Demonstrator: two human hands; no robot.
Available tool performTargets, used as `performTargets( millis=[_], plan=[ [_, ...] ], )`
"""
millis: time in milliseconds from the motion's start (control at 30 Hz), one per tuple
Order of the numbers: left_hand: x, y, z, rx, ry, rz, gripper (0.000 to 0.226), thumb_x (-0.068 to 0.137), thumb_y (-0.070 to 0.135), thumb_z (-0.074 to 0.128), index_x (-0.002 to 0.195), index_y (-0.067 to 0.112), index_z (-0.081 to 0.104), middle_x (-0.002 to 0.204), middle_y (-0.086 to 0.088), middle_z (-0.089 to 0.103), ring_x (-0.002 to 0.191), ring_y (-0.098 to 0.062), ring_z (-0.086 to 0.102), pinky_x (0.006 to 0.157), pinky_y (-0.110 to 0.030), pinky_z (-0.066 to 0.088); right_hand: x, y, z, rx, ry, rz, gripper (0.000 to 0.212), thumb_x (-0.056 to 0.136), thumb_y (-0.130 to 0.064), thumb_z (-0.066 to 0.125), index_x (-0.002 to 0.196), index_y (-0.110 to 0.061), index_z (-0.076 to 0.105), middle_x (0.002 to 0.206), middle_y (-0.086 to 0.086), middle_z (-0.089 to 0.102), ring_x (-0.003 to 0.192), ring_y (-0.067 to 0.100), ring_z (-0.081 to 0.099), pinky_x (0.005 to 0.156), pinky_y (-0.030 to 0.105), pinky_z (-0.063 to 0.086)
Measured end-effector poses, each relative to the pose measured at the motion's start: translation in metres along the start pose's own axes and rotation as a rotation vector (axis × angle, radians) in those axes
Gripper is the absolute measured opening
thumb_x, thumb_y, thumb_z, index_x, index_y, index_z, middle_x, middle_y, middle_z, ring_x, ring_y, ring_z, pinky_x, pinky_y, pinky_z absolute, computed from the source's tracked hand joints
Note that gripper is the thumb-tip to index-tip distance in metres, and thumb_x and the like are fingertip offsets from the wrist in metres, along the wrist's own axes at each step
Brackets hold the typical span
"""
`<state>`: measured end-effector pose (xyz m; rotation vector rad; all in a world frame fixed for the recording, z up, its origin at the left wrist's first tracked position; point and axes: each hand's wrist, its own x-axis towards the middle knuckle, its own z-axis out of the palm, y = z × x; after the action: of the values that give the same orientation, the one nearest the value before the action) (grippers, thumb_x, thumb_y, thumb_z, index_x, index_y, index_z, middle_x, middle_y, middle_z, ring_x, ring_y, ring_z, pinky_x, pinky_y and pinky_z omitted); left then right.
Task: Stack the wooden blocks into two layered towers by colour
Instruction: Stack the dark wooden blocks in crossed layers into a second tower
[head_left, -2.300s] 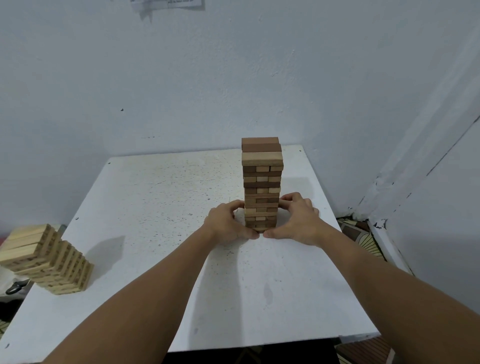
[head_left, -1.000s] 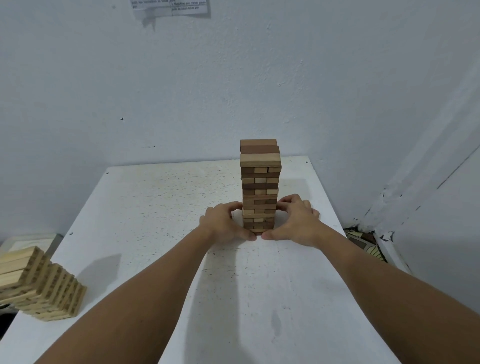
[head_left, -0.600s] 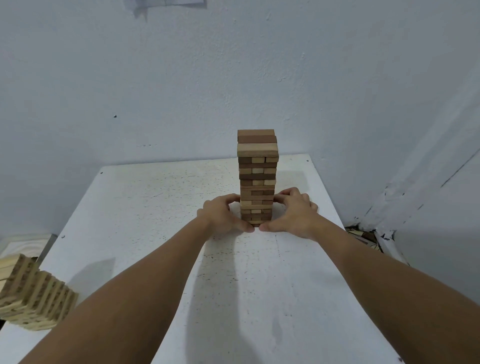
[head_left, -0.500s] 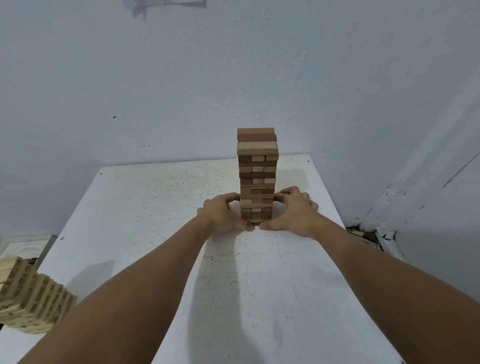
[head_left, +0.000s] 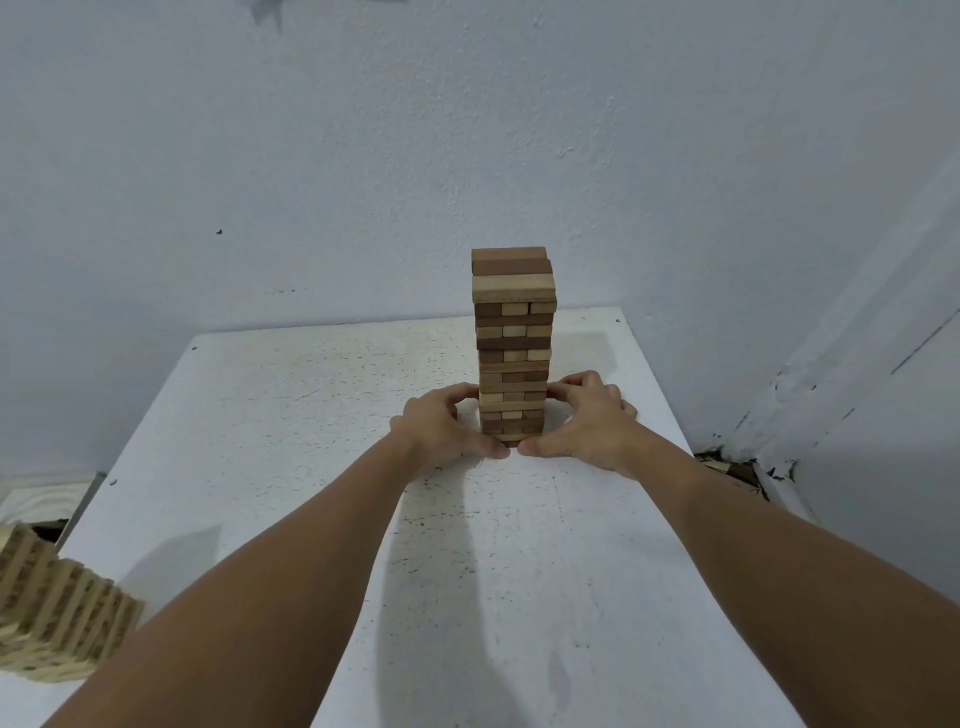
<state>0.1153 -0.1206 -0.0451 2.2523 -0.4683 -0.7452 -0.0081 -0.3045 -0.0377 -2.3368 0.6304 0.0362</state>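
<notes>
Brown tower (head_left: 513, 343) base gripped: left hand (head_left: 441, 431), right hand (head_left: 587, 423), fingers (head_left: 569, 382) curled round it.

Head camera (sole view) looks forward-down, seemingly near, over table (head_left: 260, 441).

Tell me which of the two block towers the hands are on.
The brown tower at the table's far middle: left hand and right hand cup its base. The pale tower at the near left edge stands untouched.

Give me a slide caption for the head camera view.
Both hands, left and right, cup the base of the brown block tower on the white table; pale tower at left edge.
</notes>
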Motion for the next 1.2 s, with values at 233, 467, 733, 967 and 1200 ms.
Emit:
performTargets(
  millis=[233, 467, 733, 967, 1200],
  plan=[
    [-0.0033, 0.0004, -0.0023, -0.056, -0.036, 0.021, 0.092, 0.028, 0.053, 0.095, 0.116, 0.059, 0.067, 0.131, 0.005, 0.06, 0.124, -0.023, 0.052, 0.111, -0.05, 0.045, 0.0013, 0.0038, 0.0016, 0.02, 0.0, -0.024, 0.069, 0.063, -0.058, 0.093, 0.117, -0.054, 0.05, 0.126, -0.017, 0.031, 0.122, 0.013, 0.027, 0.108, 0.036, 0.029],
    [-0.0027, -0.0017, -0.0005, -0.034, -0.013, 0.03, 0.09, 0.028, 0.059, 0.093, 0.113, 0.065, 0.064, 0.127, 0.009, 0.062, 0.125, -0.023, 0.05, 0.113, -0.052, 0.04, 0.0036, 0.0059, 0.0026, 0.042, -0.01, -0.015, 0.073, 0.06, -0.06, 0.093, 0.122, -0.054, 0.054, 0.128, -0.018, 0.033, 0.127, 0.017, 0.029, 0.101, 0.031, 0.024],
    [-0.0034, -0.0025, -0.0001, -0.037, -0.01, 0.037, 0.089, 0.027, 0.061, 0.093, 0.111, 0.064, 0.065, 0.124, 0.008, 0.063, 0.122, -0.024, 0.053, 0.112, -0.053, 0.04, 0.0062, 0.008, 0.0039, 0.037, -0.019, -0.013, 0.067, 0.059, -0.062, 0.093, 0.11, -0.059, 0.048, 0.128, -0.018, 0.033, 0.128, 0.017, 0.03, 0.1, 0.031, 0.026],
    [-0.0027, -0.0027, -0.001, -0.058, -0.022, 0.039, 0.087, 0.032, 0.059, 0.093, 0.115, 0.064, 0.064, 0.127, 0.009, 0.062, 0.123, -0.022, 0.052, 0.111, -0.051, 0.042, 0.0068, 0.0075, 0.0055, 0.02, 0.018, -0.01, 0.082, 0.062, -0.062, 0.091, 0.135, -0.049, 0.056, 0.127, -0.017, 0.032, 0.13, 0.017, 0.03, 0.1, 0.031, 0.023],
    [-0.004, -0.0008, -0.0028, -0.078, -0.025, 0.047, 0.079, 0.044, 0.046, 0.097, 0.116, 0.058, 0.067, 0.124, 0.006, 0.062, 0.118, -0.021, 0.055, 0.103, -0.042, 0.047, 0.0072, 0.0066, 0.006, 0.016, 0.019, -0.012, 0.083, 0.064, -0.061, 0.091, 0.138, -0.047, 0.056, 0.126, -0.017, 0.031, 0.132, 0.019, 0.03, 0.1, 0.032, 0.025]
  ],
)
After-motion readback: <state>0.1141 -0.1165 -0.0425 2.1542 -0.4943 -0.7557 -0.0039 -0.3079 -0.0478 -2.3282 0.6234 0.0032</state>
